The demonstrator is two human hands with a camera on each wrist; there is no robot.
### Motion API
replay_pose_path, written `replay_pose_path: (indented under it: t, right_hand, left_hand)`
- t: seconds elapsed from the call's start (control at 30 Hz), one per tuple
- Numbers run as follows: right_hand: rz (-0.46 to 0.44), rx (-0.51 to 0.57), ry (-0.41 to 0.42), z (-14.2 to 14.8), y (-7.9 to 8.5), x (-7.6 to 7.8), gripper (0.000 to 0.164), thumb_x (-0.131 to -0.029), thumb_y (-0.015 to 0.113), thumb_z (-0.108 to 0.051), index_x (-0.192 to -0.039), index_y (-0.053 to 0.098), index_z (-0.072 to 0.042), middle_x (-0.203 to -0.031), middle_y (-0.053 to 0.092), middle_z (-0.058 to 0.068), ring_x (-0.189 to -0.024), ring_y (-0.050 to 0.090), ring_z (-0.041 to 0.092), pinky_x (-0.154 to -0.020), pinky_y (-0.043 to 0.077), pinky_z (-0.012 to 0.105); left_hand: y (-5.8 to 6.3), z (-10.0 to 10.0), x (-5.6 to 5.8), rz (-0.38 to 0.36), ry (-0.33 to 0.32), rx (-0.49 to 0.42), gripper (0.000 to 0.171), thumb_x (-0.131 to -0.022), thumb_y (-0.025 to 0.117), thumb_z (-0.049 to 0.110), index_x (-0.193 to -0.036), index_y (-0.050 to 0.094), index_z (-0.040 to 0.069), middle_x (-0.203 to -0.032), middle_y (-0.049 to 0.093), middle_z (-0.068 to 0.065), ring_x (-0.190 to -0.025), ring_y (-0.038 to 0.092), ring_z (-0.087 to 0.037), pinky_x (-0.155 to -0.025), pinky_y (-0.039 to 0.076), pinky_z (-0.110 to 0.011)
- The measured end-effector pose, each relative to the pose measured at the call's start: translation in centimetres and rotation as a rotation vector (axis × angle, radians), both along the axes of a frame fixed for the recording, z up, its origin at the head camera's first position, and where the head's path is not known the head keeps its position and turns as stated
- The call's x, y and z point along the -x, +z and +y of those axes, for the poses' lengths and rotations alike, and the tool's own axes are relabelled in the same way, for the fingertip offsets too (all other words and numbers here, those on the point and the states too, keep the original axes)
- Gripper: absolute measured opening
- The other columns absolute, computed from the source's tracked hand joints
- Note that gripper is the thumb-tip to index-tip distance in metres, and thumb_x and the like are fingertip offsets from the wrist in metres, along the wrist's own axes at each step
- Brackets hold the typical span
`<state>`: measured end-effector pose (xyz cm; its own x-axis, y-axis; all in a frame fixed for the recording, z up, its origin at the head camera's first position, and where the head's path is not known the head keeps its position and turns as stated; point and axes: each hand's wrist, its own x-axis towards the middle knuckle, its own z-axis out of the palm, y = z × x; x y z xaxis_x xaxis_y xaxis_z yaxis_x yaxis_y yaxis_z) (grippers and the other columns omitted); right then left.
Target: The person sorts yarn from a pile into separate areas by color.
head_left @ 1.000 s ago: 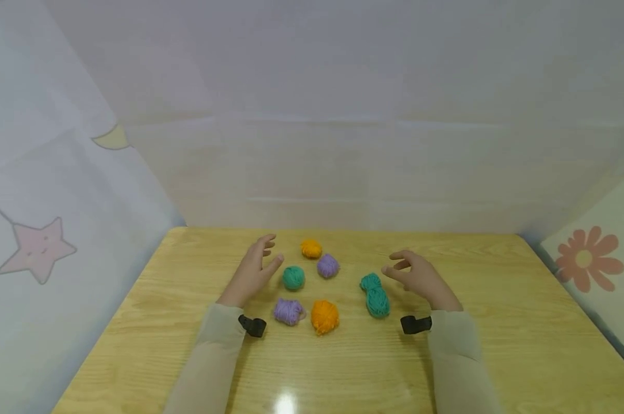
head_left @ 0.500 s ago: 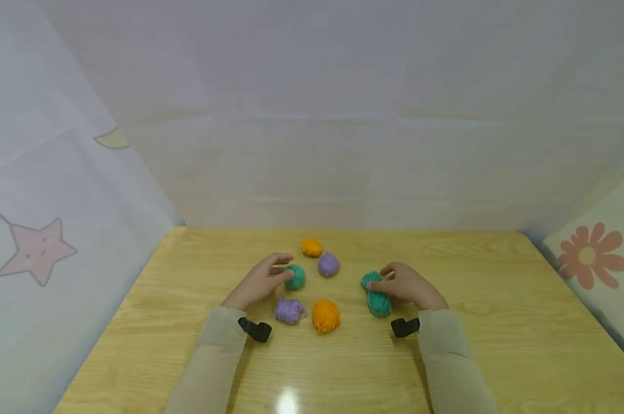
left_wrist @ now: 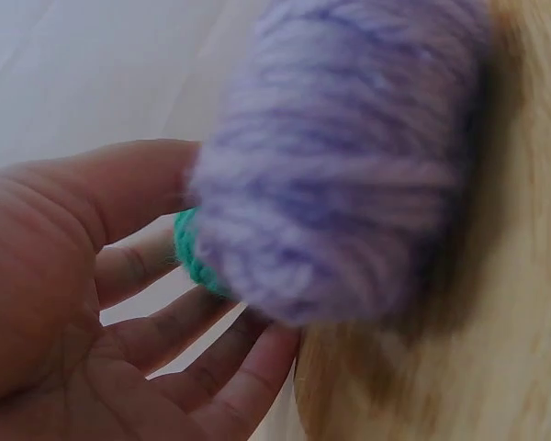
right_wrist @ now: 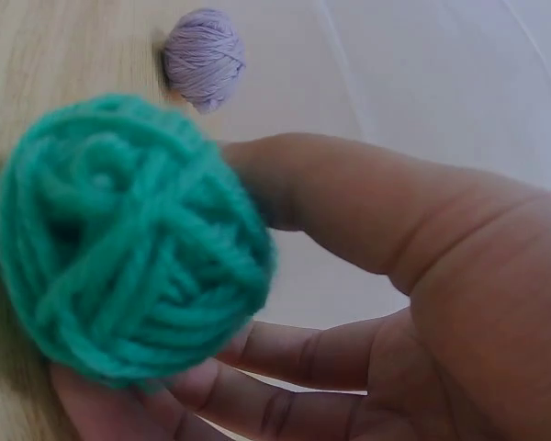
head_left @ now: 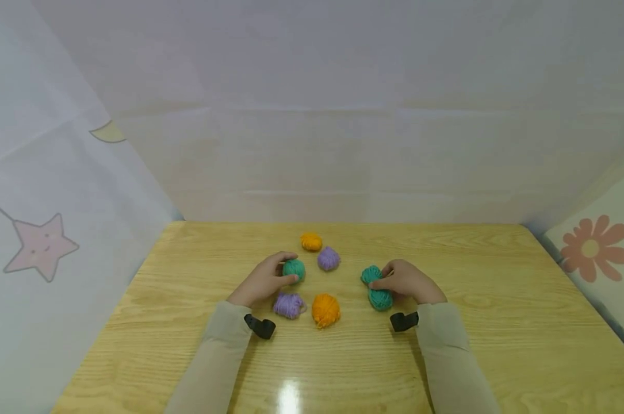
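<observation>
My left hand (head_left: 263,280) holds a round teal yarn ball (head_left: 294,269) on the table between thumb and fingers. In the left wrist view, a lilac yarn bundle (left_wrist: 340,156) in front hides most of that ball and the thumb tip. On the other side, my right hand (head_left: 410,282) pinches a long teal yarn skein (head_left: 380,299) at its narrow middle, with the thumb across the near side. From the right wrist, the skein's rounded end (right_wrist: 133,248) looms large and covers the fingertips.
An orange yarn ball (head_left: 325,310) lies between the forearms. Farther back are a small orange yarn bundle (head_left: 312,241) and a lilac yarn ball (head_left: 329,259). The wooden table (head_left: 498,345) ends at a pale cloth backdrop (head_left: 312,144).
Both hands have come inward and down from beside the yarn. The left has closed around the teal ball, the right around the skein's middle. The other yarn pieces stay put.
</observation>
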<state>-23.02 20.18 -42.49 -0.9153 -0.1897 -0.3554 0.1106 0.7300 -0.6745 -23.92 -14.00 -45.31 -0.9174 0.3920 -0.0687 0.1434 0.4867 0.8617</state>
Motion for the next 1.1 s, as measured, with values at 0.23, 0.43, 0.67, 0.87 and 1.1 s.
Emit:
replay_pose_path:
  t: [0.23,0.43,0.67,0.87,1.1]
  right_hand:
    - [-0.002,0.029,-0.014,0.0,0.1,0.0,0.045,-0.088,0.079,-0.021,-0.116,0.059,0.008,-0.11,0.062,0.02,-0.085,0.064,0.026,-0.073,0.056,0.04]
    - [0.003,0.056,-0.022,-0.1,0.0,-0.1,0.041,-0.088,0.078,-0.019,-0.115,0.06,0.007,-0.108,0.062,0.018,-0.085,0.062,0.025,-0.071,0.055,0.038]
    - [-0.012,0.079,-0.035,-0.2,0.3,-0.1,0.038,-0.088,0.076,-0.018,-0.116,0.062,0.005,-0.111,0.063,0.017,-0.09,0.063,0.025,-0.075,0.056,0.039]
    - [-0.024,0.13,-0.033,-0.3,0.5,0.0,0.039,-0.09,0.074,-0.017,-0.119,0.062,0.005,-0.113,0.063,0.017,-0.094,0.065,0.026,-0.079,0.058,0.041]
    - [-0.016,0.2,-0.049,-0.5,0.2,0.2,0.042,-0.09,0.073,-0.016,-0.124,0.06,0.005,-0.106,0.062,0.015,-0.092,0.064,0.025,-0.079,0.059,0.04]
  left_hand:
    - [0.0,0.1,-0.1,0.024,0.029,0.029,0.052,-0.097,0.07,0.013,-0.145,0.052,0.005,-0.141,0.057,-0.014,-0.125,0.058,-0.036,-0.101,0.05,-0.048]
    - [-0.1,0.1,-0.2,0.019,0.05,0.033,0.049,-0.096,0.071,0.013,-0.142,0.055,0.005,-0.137,0.059,-0.013,-0.121,0.06,-0.035,-0.097,0.054,-0.046]
    - [0.0,0.1,-0.1,0.03,0.058,0.025,0.049,-0.095,0.073,0.014,-0.141,0.056,0.006,-0.137,0.059,-0.013,-0.12,0.06,-0.035,-0.097,0.053,-0.046]
    - [0.4,0.1,-0.1,0.03,0.066,0.013,0.05,-0.095,0.073,0.017,-0.141,0.056,0.007,-0.142,0.055,-0.014,-0.123,0.058,-0.037,-0.098,0.053,-0.047]
    - [1.6,-0.6,-0.1,0.045,0.082,0.001,0.053,-0.095,0.073,0.022,-0.144,0.054,0.011,-0.142,0.055,-0.01,-0.129,0.054,-0.037,-0.101,0.05,-0.05]
